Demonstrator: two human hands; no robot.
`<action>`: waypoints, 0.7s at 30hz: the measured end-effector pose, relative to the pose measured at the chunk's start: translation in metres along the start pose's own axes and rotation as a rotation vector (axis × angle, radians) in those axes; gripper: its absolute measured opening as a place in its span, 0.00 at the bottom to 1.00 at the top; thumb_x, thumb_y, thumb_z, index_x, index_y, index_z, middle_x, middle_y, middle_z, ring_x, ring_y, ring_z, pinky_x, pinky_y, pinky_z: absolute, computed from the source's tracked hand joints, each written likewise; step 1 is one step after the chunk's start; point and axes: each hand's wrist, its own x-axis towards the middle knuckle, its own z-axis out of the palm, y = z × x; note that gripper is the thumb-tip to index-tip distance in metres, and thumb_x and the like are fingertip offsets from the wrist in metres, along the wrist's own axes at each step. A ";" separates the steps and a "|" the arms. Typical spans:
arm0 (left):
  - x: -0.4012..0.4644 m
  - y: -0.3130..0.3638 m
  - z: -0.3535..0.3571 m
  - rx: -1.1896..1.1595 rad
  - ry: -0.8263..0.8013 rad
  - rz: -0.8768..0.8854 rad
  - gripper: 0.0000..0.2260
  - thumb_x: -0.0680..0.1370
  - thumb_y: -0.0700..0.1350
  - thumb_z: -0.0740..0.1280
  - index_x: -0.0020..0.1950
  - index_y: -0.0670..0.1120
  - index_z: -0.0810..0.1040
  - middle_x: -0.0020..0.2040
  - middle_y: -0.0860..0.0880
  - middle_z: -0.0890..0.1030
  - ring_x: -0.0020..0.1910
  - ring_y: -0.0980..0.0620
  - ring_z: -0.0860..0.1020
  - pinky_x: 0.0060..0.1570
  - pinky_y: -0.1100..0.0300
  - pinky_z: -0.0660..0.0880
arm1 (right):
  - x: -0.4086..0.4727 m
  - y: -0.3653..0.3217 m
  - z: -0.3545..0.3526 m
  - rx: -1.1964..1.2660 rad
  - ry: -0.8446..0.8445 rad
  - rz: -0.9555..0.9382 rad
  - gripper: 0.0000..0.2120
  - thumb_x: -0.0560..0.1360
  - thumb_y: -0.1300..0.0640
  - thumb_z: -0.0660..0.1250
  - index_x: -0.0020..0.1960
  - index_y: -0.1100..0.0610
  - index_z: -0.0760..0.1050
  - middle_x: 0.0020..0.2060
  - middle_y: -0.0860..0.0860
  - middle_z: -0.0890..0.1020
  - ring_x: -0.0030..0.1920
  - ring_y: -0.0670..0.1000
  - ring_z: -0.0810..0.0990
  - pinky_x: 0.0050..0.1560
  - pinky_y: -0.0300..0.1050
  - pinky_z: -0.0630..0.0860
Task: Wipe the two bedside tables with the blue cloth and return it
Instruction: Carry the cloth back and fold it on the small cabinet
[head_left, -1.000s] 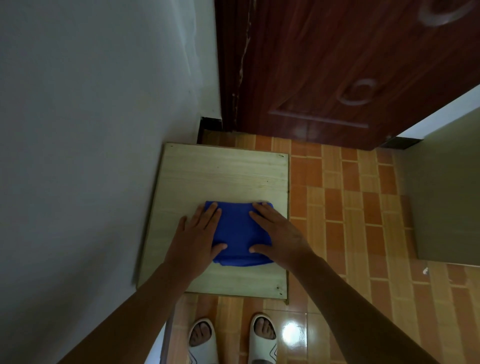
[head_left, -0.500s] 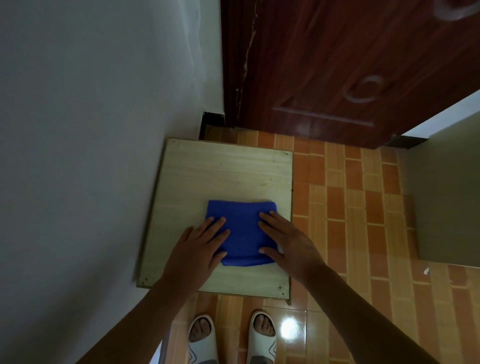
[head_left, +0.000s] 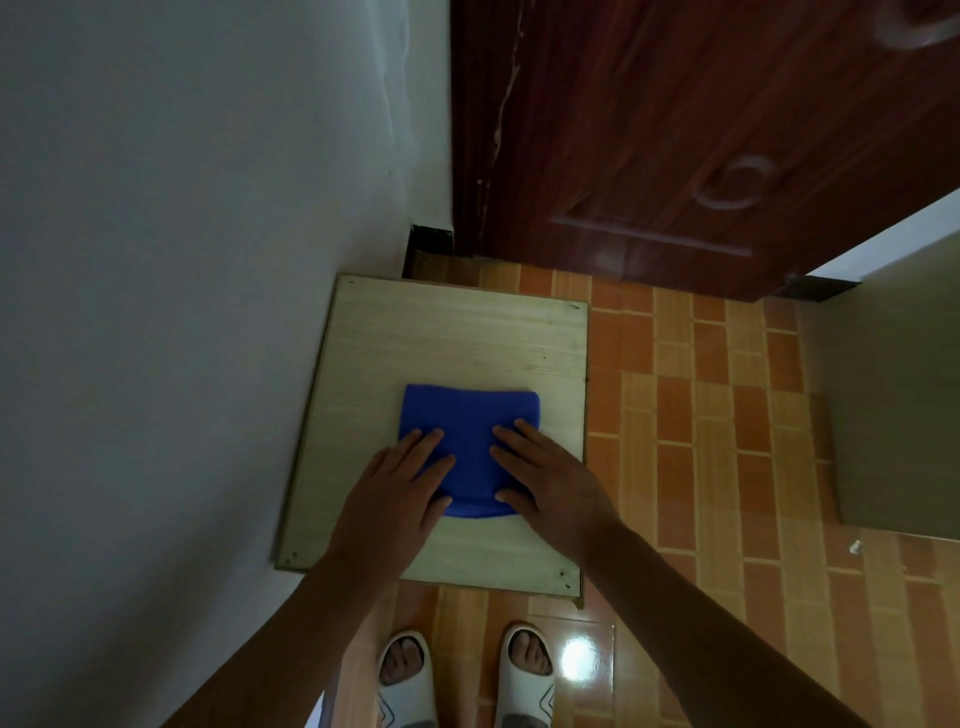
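Observation:
A folded blue cloth (head_left: 470, 423) lies flat on the light wooden top of a bedside table (head_left: 457, 338), near its middle. My left hand (head_left: 397, 491) presses on the cloth's near left part with straight fingers. My right hand (head_left: 545, 480) lies flat on the cloth's near right part, fingers spread. Both palms hang over the cloth's near edge onto the table top.
A grey wall (head_left: 182, 260) runs along the table's left side. A dark red wooden door (head_left: 701, 130) stands behind it. Orange tiled floor (head_left: 727, 441) lies to the right, with a grey panel (head_left: 893, 415) at the far right. My feet in white slippers (head_left: 405, 680) stand below the table.
Both hands have slid back toward me over the cloth, uncovering more of its far part. The cloth has stayed in place on the table.

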 end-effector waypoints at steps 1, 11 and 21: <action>0.002 -0.003 -0.002 -0.008 0.000 -0.017 0.21 0.74 0.48 0.77 0.66 0.44 0.81 0.72 0.42 0.76 0.70 0.39 0.75 0.63 0.41 0.77 | 0.006 -0.003 0.001 0.027 -0.030 0.032 0.26 0.79 0.52 0.73 0.75 0.59 0.74 0.77 0.53 0.71 0.80 0.56 0.64 0.79 0.56 0.63; 0.018 -0.016 -0.015 -0.027 -0.084 -0.149 0.24 0.80 0.50 0.70 0.73 0.43 0.74 0.78 0.42 0.68 0.77 0.40 0.67 0.71 0.42 0.69 | 0.046 -0.014 -0.002 0.026 -0.137 0.098 0.29 0.82 0.49 0.68 0.80 0.56 0.67 0.82 0.50 0.63 0.83 0.52 0.55 0.81 0.44 0.46; 0.035 0.009 -0.106 0.009 -0.082 -0.150 0.26 0.84 0.55 0.59 0.80 0.47 0.65 0.82 0.45 0.59 0.80 0.44 0.59 0.77 0.46 0.60 | 0.033 -0.024 -0.095 0.028 -0.084 0.195 0.31 0.83 0.43 0.65 0.82 0.52 0.63 0.83 0.50 0.59 0.83 0.52 0.55 0.82 0.46 0.50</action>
